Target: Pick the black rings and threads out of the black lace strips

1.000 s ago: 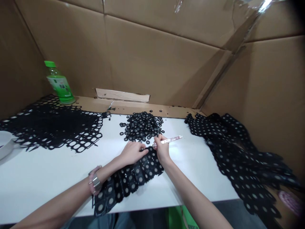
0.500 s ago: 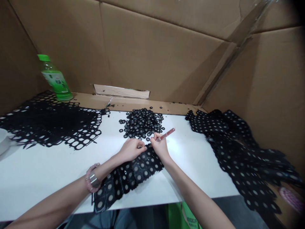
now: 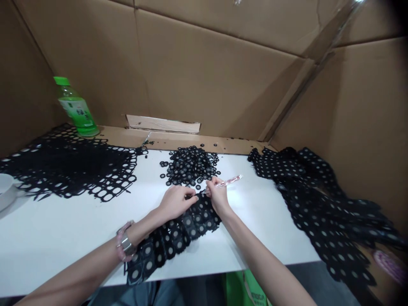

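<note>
Laid aslant on white desk [image 3: 79,229]: black sheet [image 3: 178,234], marked with pale round spots in rows, creased crosswise, ragged along near edge. Clamped in right hand [image 3: 218,198]: slim tool [image 3: 231,181], aslant. Curled at far edge: left hand [image 3: 176,201]; whether gripping, cannot tell.

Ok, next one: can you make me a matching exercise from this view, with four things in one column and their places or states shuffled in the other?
Things:
1. Left hand
2. Right hand
3. Green bottle
4. Pile of small black rings

Places or states:
A. Standing near the cardboard wall, at the back left
B. On the white table, in the middle, beyond the hands
C. At the dotted black strip, with a pink bracelet near its wrist
D. Gripping a slim pen-like tool

Pairs: 1-C, 2-D, 3-A, 4-B
</note>
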`<state>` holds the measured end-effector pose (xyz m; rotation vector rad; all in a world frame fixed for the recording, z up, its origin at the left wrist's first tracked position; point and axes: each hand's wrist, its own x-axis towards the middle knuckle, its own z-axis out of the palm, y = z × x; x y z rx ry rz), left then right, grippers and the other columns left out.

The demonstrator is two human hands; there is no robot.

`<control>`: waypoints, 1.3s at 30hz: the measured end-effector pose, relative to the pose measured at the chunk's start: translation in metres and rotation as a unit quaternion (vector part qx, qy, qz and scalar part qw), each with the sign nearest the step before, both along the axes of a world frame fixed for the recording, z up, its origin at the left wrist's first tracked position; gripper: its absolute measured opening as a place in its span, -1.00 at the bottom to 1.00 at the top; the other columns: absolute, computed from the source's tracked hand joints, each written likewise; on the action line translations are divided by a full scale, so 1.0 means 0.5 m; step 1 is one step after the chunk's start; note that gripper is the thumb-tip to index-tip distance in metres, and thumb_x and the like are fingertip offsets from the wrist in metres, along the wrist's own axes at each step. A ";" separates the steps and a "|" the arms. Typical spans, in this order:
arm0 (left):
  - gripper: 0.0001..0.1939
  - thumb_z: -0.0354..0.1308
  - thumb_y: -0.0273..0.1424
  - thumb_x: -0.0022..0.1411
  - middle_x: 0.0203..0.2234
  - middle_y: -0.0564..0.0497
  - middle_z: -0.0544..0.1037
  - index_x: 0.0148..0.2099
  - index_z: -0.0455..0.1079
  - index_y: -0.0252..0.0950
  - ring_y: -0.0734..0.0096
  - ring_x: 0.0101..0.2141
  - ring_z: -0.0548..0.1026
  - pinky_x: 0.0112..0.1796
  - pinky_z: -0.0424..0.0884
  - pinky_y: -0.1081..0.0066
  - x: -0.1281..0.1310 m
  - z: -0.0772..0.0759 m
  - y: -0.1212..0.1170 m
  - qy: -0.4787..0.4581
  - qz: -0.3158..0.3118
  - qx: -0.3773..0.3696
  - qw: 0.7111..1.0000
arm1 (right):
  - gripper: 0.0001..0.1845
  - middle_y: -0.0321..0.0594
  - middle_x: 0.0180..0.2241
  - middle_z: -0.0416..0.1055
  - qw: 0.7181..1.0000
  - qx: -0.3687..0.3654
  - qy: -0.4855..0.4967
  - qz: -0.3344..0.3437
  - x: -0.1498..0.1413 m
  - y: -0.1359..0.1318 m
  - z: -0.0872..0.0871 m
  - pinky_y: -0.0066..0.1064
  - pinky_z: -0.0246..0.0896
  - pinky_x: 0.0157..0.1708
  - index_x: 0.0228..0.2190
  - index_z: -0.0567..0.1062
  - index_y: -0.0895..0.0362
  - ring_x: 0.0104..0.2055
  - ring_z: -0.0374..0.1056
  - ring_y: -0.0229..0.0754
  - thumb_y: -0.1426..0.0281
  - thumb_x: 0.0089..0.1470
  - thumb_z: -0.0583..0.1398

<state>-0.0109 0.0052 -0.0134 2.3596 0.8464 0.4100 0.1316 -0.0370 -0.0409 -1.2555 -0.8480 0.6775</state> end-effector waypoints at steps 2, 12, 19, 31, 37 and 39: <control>-0.82 -0.04 -0.35 0.09 -0.47 0.06 0.43 -0.48 0.32 -0.27 0.40 -0.43 0.34 -0.40 0.14 0.48 0.003 0.003 -0.001 -0.001 -0.004 0.030 1.000 | -0.67 -0.52 -0.79 -0.06 0.998 0.010 0.056 -0.011 0.004 0.002 0.004 -0.53 -0.22 -0.73 -0.69 -0.03 0.07 -0.75 -0.15 -0.41 0.35 -0.14 0.08; -0.69 -0.07 -0.24 0.16 -0.54 0.05 0.51 -0.49 0.37 -0.26 0.30 -0.41 0.43 -0.37 0.13 0.43 0.035 0.004 0.002 0.077 -0.002 0.046 0.996 | -0.65 -0.52 -0.78 0.03 0.987 0.044 0.146 -0.057 0.002 0.001 0.006 -0.57 -0.06 -0.75 -0.68 0.10 0.09 -0.77 -0.05 -0.43 0.24 -0.08 0.14; -0.69 -0.06 -0.25 0.16 -0.55 0.08 0.50 -0.53 0.34 -0.27 0.34 -0.44 0.42 -0.33 0.06 0.40 0.028 -0.004 0.004 0.077 -0.001 0.064 0.995 | -0.66 -0.50 -0.82 0.06 0.996 -0.040 -0.041 -0.070 0.005 -0.001 -0.004 -0.50 0.13 -0.65 -0.70 0.07 0.08 -0.73 0.13 -0.34 0.30 -0.05 0.10; -0.68 -0.05 -0.23 0.14 -0.58 0.08 0.49 -0.55 0.34 -0.27 0.33 -0.45 0.41 -0.36 0.02 0.39 0.023 0.001 0.005 0.093 0.003 0.066 0.993 | -0.74 -0.46 -0.76 0.06 0.985 -0.073 -0.147 -0.051 0.007 -0.005 -0.001 -0.54 0.01 -0.68 -0.73 0.04 0.08 -0.66 0.28 -0.29 0.47 -0.15 0.02; -0.69 -0.03 -0.25 0.14 -0.60 0.11 0.48 -0.55 0.34 -0.27 0.39 -0.49 0.39 -0.39 0.02 0.42 0.022 -0.001 0.006 0.076 -0.002 0.056 0.995 | -0.75 -0.45 -0.75 0.07 0.984 -0.069 -0.159 -0.046 0.009 -0.006 -0.005 -0.54 0.01 -0.66 -0.73 0.04 0.07 -0.64 0.28 -0.28 0.45 -0.16 0.02; -0.69 -0.03 -0.25 0.15 -0.60 0.11 0.47 -0.55 0.33 -0.27 0.40 -0.49 0.39 -0.40 0.02 0.43 0.022 -0.003 0.007 0.073 -0.004 0.058 0.996 | -0.76 -0.46 -0.76 0.06 0.985 -0.075 -0.145 -0.047 0.010 -0.006 -0.003 -0.54 0.00 -0.67 -0.72 0.03 0.07 -0.66 0.28 -0.29 0.45 -0.17 0.02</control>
